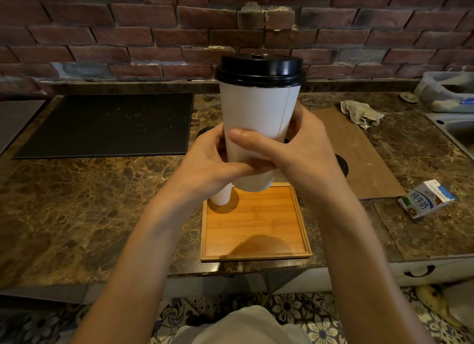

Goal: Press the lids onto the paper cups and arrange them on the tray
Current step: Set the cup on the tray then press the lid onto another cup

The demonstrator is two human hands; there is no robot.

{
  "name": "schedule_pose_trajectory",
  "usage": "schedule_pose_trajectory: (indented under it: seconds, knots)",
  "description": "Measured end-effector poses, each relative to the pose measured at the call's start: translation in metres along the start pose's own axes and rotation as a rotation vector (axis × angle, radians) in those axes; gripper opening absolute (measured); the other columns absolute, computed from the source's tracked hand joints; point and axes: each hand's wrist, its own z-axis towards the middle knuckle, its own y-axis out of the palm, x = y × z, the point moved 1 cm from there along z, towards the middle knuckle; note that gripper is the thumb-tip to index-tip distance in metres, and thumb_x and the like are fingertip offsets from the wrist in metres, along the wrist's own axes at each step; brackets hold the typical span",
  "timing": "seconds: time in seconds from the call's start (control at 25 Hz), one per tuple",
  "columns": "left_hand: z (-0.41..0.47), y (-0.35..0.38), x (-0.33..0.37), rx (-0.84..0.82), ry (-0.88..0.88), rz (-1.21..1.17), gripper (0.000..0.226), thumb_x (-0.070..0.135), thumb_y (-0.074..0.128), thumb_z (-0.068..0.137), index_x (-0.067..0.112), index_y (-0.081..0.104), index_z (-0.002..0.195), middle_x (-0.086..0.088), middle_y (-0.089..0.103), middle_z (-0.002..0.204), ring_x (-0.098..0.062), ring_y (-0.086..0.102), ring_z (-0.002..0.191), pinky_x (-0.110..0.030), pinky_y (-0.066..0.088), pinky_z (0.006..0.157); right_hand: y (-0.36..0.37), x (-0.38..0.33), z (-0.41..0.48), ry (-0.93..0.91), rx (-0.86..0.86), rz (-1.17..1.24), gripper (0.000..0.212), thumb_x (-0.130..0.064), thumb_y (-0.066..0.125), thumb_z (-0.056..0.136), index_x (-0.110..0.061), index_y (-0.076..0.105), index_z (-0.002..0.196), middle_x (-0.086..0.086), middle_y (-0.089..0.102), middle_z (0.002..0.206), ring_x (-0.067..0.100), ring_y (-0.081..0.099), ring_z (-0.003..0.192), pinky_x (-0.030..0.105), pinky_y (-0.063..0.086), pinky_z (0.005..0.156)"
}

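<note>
Two hands share the grip on one white paper cup (259, 107). The left hand (205, 164) wraps its lower wall from the left, thumb across the front. The right hand (300, 148) curls round from the right, its thumb also lying on the front. The cup is upright in the air above the far part of the wooden tray (256, 231), not touching it. Its black lid (261, 69) sits on the rim and looks level from this side; the far edge is hidden. A second cup (221, 197) stands at the tray's far left corner, mostly behind the left hand.

The step in hand seems to be setting the held cup down. To do it well, lower it straight and upright, landing just beside the second cup without knocking it, which leaves the near part of the tray free for more. Squeeze lightly, since the thin wall would likely dent and could pop the lid. Once the cup stands on the tray, a flat press on the lid's top would confirm the seal. A milk carton (425, 198) lies on the table (89, 202) to the right, well apart.
</note>
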Motion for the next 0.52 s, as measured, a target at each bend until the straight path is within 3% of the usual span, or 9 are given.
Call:
schedule_pose_trajectory:
  seconds: [0.12,0.28,0.52]
  knots:
    - [-0.0007,-0.0019,0.0040,-0.046,0.004,-0.055,0.043,0.030,0.078,0.061,0.032,0.058,0.098,0.027,0.069,0.086,0.007,0.065,0.086,-0.006,0.049,0.063,-0.0035,-0.0018,0.0015,0.004,-0.052,0.057,0.061,-0.034,0.083,0.068,-0.020,0.058,0.122,-0.005,0.068,0.108,0.008,0.067,0.098,0.023,0.058,0.075]
    - [-0.0010,-0.0025,0.0049,-0.119,0.007,-0.084,0.038,0.021,0.078,0.071,0.030,0.060,0.103,0.021,0.070,0.091,0.003,0.065,0.090,-0.008,0.049,0.065,-0.0067,-0.0006,0.0032,0.036,-0.136,0.166,0.054,-0.030,0.079,0.069,-0.017,0.061,0.118,0.001,0.070,0.107,0.015,0.069,0.098,0.026,0.057,0.075]
    - [-0.0046,-0.0055,-0.0003,-0.185,-0.035,-0.179,0.042,0.033,0.075,0.062,0.036,0.065,0.103,0.011,0.071,0.102,-0.010,0.066,0.100,-0.019,0.053,0.078,-0.0082,0.0037,0.0031,0.073,-0.233,0.256,0.064,-0.036,0.077,0.063,-0.015,0.060,0.120,0.006,0.069,0.111,0.023,0.067,0.105,0.032,0.056,0.081]
